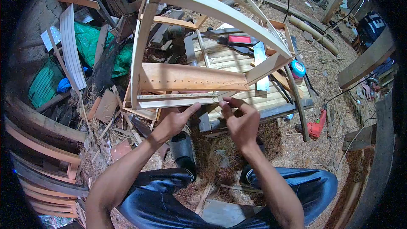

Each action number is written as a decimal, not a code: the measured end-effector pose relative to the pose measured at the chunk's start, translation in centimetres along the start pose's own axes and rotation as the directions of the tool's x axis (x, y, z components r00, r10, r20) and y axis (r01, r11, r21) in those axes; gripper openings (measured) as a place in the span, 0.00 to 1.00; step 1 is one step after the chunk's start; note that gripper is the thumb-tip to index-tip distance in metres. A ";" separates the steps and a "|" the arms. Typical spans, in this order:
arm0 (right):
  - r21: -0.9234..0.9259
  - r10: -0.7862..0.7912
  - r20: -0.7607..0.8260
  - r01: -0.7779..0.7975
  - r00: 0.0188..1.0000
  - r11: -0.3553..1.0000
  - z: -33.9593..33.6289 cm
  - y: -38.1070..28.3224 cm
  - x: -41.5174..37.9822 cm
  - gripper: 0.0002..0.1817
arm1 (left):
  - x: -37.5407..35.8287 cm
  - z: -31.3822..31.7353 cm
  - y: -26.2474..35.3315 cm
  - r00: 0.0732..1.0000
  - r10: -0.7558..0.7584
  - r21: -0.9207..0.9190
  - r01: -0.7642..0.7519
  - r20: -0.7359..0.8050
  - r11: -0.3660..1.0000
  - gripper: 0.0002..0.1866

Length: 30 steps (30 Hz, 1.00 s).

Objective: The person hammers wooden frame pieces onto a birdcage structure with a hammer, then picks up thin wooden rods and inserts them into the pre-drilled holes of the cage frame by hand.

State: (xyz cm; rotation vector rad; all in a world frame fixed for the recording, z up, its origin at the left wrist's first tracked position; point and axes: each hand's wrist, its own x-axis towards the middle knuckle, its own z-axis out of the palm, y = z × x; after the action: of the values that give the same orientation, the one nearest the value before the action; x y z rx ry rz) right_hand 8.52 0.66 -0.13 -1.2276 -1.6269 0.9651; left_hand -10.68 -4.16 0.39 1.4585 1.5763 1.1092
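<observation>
A wooden frame point(220, 13) with curved upper members stands in front of me. Across its lower front runs a flat brown board point(190, 76) with a row of small holes along its edge. Just below lies a pale wooden rail point(178, 101), with a line of small marks on its top. My left hand point(176, 121) is closed on this rail from below, thumb along its front, the other fingers mostly hidden. At the rail's right end, my right hand point(242, 121) has its thumb and index finger pinched together; whatever is between them is too small to make out.
A slatted platform point(220, 55) lies beneath the frame, bearing a red tray point(239, 39) and a blue-lidded container point(298, 68). A red power tool point(314, 125) rests on the shavings to the right. Curved wooden pieces point(46, 144) are stacked at left.
</observation>
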 end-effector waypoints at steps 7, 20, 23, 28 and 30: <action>0.077 -0.045 -0.141 0.056 0.989 0.995 2.7 -0.1 -0.2 0.11 | 0.2 0.2 -1.3 0.986 0.164 -0.106 -0.161 0.021 0.981 0.25; 0.033 -0.053 -0.289 0.065 0.956 0.997 3.6 0.2 -0.2 0.11 | -0.8 0.4 3.1 0.947 -0.314 -0.005 0.315 0.064 0.949 0.19; 0.088 0.008 -0.288 0.018 0.958 0.996 3.7 0.1 -0.2 0.11 | 0.1 0.6 -0.4 0.992 -0.116 -0.060 0.119 0.046 0.991 0.20; -0.012 -0.108 -0.300 0.110 0.948 0.994 3.9 1.4 0.0 0.11 | 0.0 0.7 -0.5 0.999 0.042 -0.097 -0.039 0.033 0.995 0.20; -0.026 -0.134 -0.323 0.133 0.937 0.991 4.2 1.4 0.0 0.11 | 0.1 0.4 -0.4 0.997 0.068 -0.015 -0.068 0.033 0.998 0.20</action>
State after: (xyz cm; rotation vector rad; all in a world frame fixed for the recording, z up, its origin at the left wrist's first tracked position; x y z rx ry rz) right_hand 5.02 0.57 -2.82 -1.1913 -1.4299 0.6363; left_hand -10.44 -3.98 -0.14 1.5236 1.5028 1.1266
